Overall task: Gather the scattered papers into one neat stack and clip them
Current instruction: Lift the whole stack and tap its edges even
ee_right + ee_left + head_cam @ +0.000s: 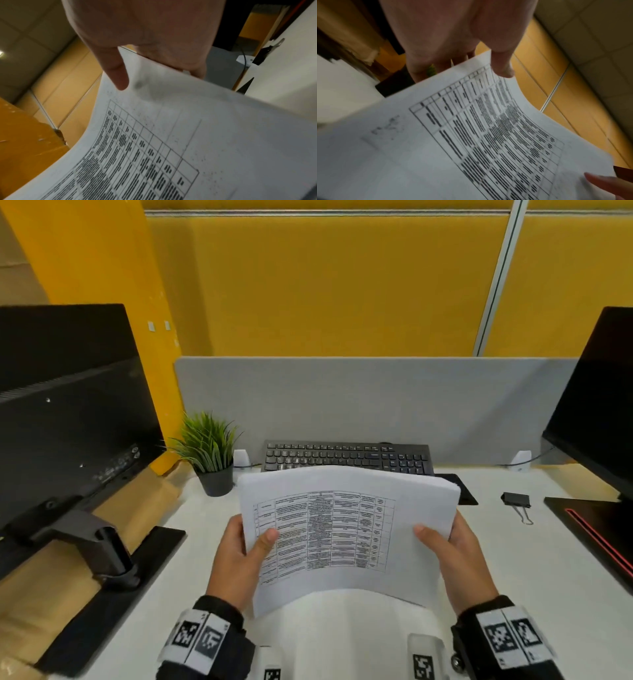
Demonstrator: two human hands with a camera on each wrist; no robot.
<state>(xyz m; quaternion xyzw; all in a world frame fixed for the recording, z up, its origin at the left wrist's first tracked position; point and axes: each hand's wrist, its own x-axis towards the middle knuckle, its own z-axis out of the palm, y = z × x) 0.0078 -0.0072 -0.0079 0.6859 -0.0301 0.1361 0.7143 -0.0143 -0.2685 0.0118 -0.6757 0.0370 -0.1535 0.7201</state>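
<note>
Bowing white paper stack (346, 529), printed grid

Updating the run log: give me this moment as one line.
phase: squaring stack | left hand: grips papers | right hand: grips papers | binder clip: on desk, untouched | clipped: no

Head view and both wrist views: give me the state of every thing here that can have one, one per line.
paper stack: gathered, held up off the desk, bowed, not clipped
left hand: grips the stack's left edge, thumb on top
right hand: grips the stack's right edge, thumb on top
binder clip: lying on the desk, right of the stack, unused
left monitor: its back to the camera
right monitor: screen dark
</note>
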